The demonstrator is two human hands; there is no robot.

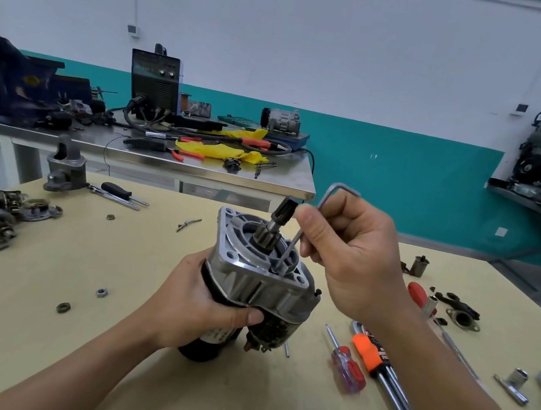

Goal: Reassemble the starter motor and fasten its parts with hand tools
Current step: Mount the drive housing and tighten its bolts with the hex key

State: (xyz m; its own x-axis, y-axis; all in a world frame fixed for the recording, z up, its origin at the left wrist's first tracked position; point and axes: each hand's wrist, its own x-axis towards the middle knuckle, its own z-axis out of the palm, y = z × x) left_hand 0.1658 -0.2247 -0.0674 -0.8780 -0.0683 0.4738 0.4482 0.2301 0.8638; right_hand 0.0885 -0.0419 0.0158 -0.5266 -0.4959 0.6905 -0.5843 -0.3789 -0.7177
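Head view: starter motor tilted over the table, fingers of left hand wrapped round its body. Right hand pinches hex key, tip down beside pinion. Advice: seat key square, brace motor, turn in short strokes.

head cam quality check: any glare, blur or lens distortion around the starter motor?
Head view: starter motor and hex key sharp; mild glare on the motor's flange and on the steel bench behind; wide-angle bowing toward the frame edges; even light, soft shadows.
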